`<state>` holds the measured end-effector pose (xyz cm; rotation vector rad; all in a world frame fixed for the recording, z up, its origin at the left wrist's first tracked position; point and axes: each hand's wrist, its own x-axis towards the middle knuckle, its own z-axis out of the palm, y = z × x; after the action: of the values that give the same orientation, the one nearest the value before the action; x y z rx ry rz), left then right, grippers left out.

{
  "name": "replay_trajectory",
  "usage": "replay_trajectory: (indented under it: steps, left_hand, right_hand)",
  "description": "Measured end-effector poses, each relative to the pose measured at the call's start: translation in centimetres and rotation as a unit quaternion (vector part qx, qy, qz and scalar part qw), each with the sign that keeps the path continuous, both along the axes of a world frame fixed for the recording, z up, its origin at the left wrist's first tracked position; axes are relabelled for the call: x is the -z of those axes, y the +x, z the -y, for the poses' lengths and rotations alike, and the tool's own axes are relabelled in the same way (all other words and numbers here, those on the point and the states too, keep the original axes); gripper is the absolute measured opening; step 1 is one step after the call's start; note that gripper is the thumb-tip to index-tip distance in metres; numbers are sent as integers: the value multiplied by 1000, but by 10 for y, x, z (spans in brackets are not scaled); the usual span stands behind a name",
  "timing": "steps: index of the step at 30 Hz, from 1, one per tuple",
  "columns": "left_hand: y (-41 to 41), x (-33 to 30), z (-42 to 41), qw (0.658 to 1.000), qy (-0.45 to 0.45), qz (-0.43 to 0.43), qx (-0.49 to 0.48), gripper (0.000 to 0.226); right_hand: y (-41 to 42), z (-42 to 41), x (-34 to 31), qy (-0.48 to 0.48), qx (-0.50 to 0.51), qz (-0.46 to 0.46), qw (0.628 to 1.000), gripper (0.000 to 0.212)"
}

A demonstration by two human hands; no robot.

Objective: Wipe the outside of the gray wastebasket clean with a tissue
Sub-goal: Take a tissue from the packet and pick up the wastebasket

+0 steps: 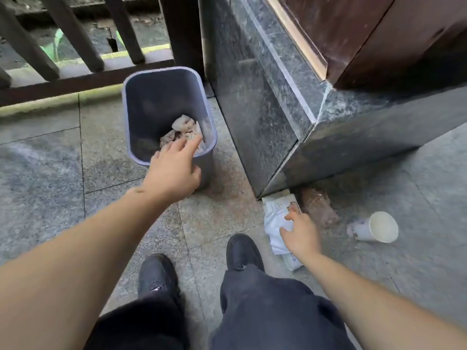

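The gray wastebasket (141, 97) stands upright on the stone floor beside a dark marble pillar, with crumpled dirty tissues (183, 127) inside it. My left hand (174, 173) reaches over its near rim, fingers spread, thumb against the outer wall, holding nothing. A white tissue pack (274, 221) lies on the floor at the pillar's corner. Just over that pack hovers my right hand (300, 236), fingers apart, fingertips at or near its top; no tissue is in the hand.
The dark marble pillar (265, 109) rises right of the basket, with a brown wooden door (379, 34) above it. A white paper cup (376, 227) lies on its side at the right, next to a brownish wrapper (318, 205). A dark railing (75, 82) runs behind. My two black shoes (242, 251) stand below.
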<state>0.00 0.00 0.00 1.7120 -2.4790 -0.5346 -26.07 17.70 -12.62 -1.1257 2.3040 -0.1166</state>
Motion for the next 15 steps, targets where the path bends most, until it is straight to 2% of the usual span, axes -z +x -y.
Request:
replay_trajectory:
  steps: [2,4,10,15]
  left_hand:
    - [0,8,2,999,7,50,22,75]
    - [3,20,-3,993,12,110,46,78]
    - [-3,27,-11,984,-16,150,91,79]
    - [3,34,-17,981,-22,159,109,81]
  right_hand:
    - [2,-3,6,47,-112,-85,989,50]
    - [2,-10,18,60,-202,-107,972,64]
    - [-5,-15,38,108,-297,-156,936,85]
    - [-12,-12,52,150,-322,-204,912,86]
